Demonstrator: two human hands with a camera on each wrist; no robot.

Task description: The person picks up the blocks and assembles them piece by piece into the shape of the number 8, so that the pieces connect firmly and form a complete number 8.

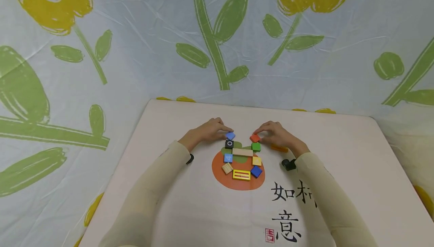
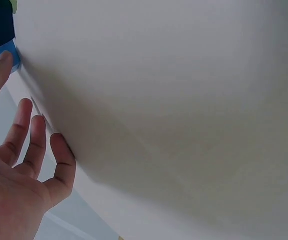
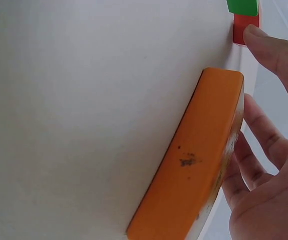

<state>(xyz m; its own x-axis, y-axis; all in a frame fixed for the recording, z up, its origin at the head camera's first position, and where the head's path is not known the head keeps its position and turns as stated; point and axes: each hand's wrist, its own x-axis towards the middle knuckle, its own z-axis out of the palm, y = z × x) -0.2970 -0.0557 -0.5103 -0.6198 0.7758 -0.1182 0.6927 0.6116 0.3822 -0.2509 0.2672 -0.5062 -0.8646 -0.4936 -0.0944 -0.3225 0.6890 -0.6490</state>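
Thumb and fingers of my left hand pinch a blue block, set cornerwise just behind a black block with a white ring. In the left wrist view the thumb presses the blue block, while the other fingers bend loosely. Across from it, my right hand pinches a red block behind a green block. The right wrist view has the thumb on the red block. Beside that hand lies a long orange block.
A plain wooden bar joins two columns of blocks. Nearer are a light blue block, yellow block, wooden block, dark blue block and striped yellow block. They lie over an orange print on the white tabletop.
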